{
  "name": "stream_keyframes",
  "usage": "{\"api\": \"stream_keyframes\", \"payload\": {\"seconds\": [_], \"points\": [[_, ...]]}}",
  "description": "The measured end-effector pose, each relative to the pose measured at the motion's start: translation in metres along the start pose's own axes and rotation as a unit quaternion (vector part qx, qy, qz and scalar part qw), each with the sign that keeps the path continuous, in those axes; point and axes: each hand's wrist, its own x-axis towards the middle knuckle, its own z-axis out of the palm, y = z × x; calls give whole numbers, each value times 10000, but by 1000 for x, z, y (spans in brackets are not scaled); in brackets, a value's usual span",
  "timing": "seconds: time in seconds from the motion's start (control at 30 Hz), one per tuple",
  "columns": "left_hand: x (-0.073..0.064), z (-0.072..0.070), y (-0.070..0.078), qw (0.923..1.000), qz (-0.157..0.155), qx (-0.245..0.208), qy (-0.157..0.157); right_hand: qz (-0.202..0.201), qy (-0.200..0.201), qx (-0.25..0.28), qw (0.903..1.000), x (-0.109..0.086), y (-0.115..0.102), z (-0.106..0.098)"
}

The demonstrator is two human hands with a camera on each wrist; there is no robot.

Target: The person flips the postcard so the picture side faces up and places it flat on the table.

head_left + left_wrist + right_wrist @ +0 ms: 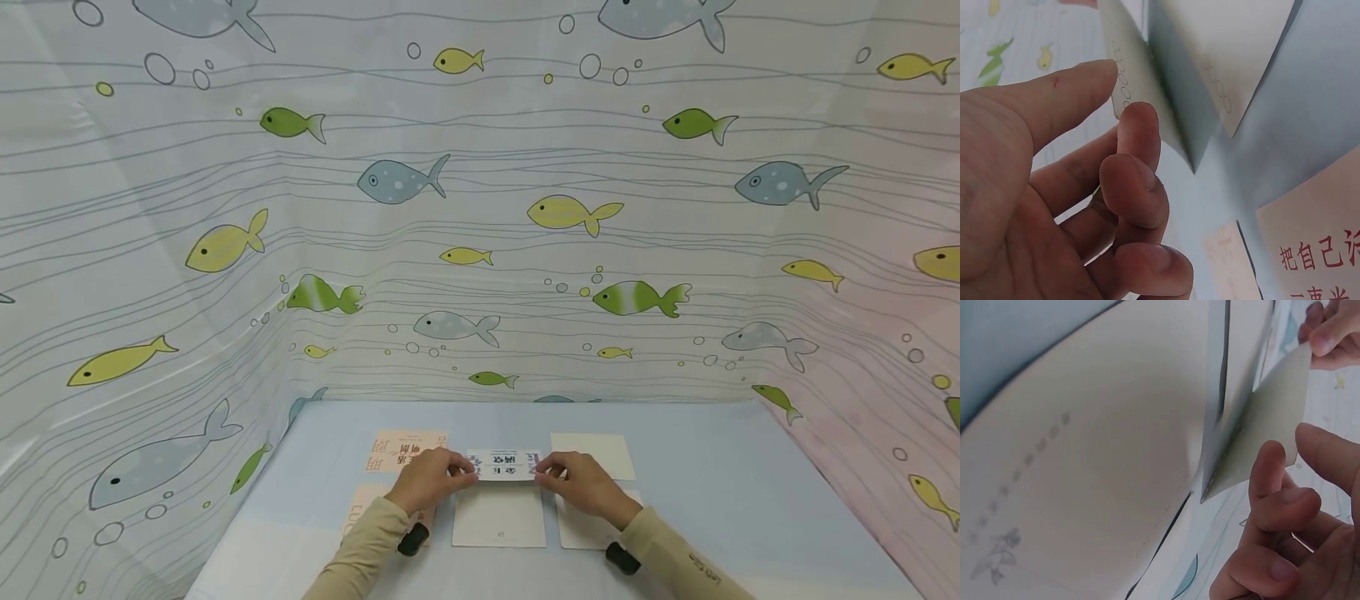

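Pinching a card: left hand, right hand; pink sheet reads "把自己".

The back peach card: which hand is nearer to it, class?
Left. The left hand is by the near right corner of the peach card; the right hand is farther right, beyond the held card.

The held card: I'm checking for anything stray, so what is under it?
Under the held card, the left wrist view shows a strip of shaded table. In the head view, the card itself covers whatever lies directly beneath.
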Motion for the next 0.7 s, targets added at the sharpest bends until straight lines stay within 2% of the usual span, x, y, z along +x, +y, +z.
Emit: {"api": "stream_keyframes", "payload": {"seconds": [0.3,0.7], "points": [[3,5,-3,9999,-118,110,37,-45,97,-303,9995,2,-1,5],[10,8,-8,9995,-314,35,-11,45,226,-338,9992,9,0,11]]}}
